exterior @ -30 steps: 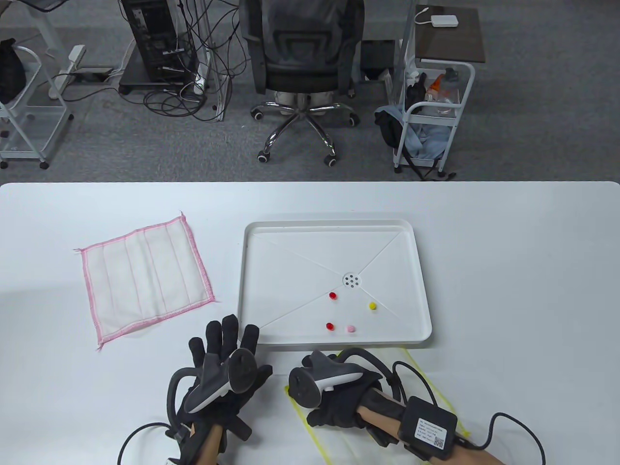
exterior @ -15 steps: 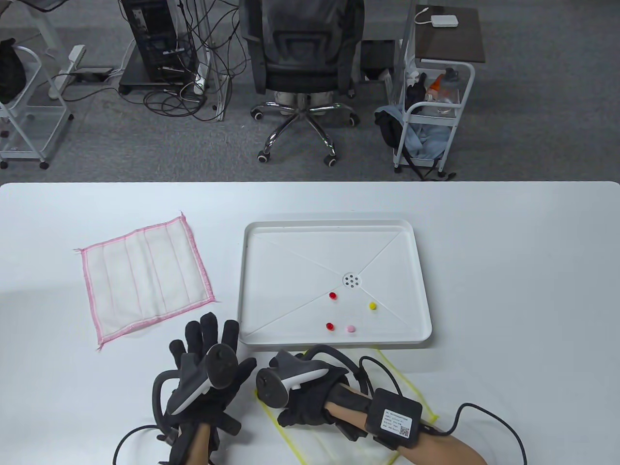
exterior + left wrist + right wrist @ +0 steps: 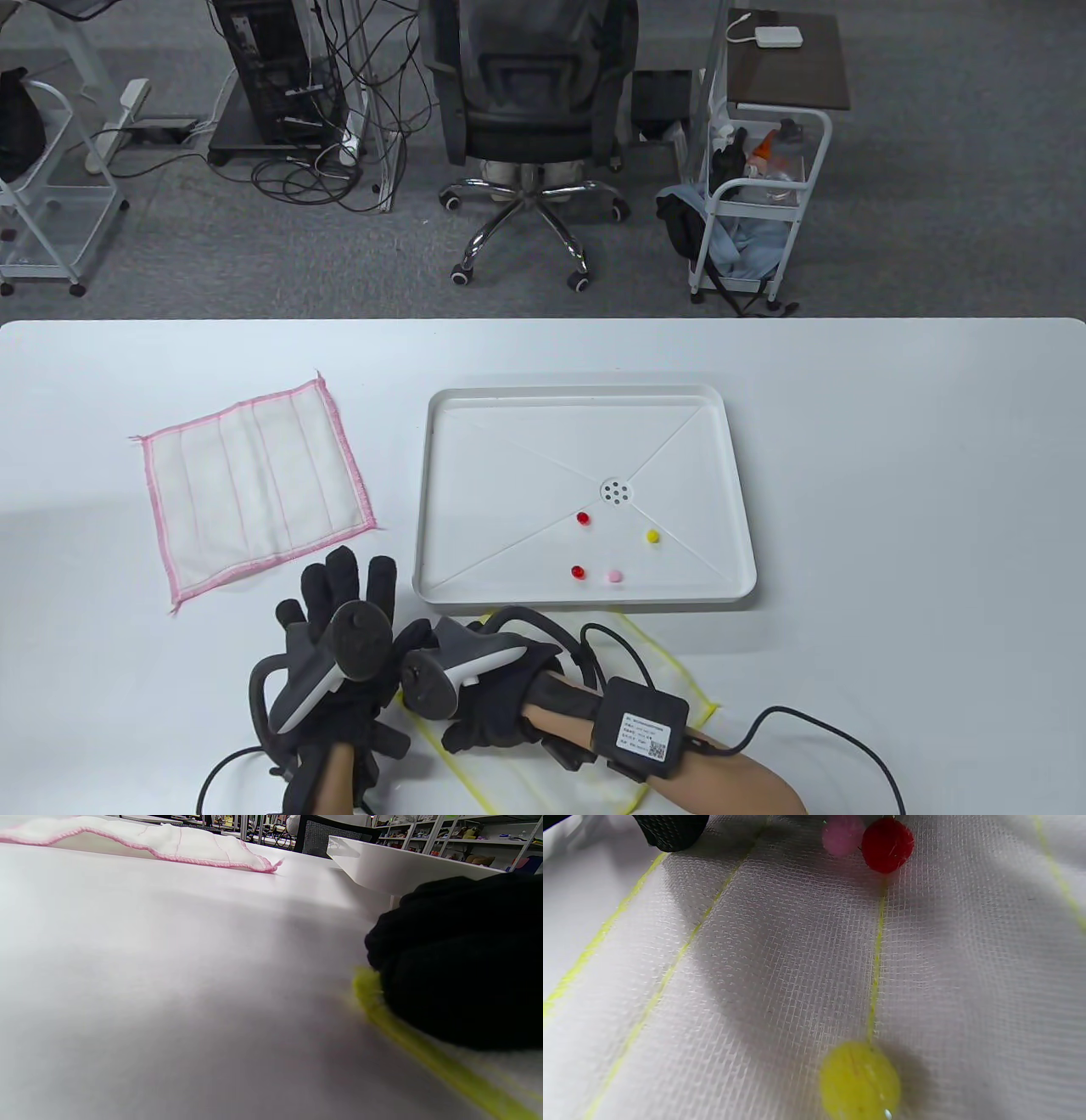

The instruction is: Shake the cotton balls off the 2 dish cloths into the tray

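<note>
A white tray [image 3: 738, 475] sits mid-worktop [image 3: 891, 475] holding four cotton balls: two red [image 3: 582, 517], one yellow [image 3: 652, 536], one pink [image 3: 612, 576]. A pink-edged cloth [image 3: 254, 488] lies flat toward the worktop's left edge, nothing visible on it. A yellow-edged cloth [image 3: 670, 679] lies at the near edge, just in front of the tray, mostly under the right hand [image 3: 492, 705]. The right wrist view shows a yellow ball [image 3: 859, 1079], a red ball [image 3: 887, 844] and a pink ball [image 3: 842, 834] resting on this cloth. The right hand's fingers curl down at the cloth's left edge; whether they pinch it cannot be told. The left hand [image 3: 339, 628] lies just beside it, fingers straight and spread, holding nothing.
</note>
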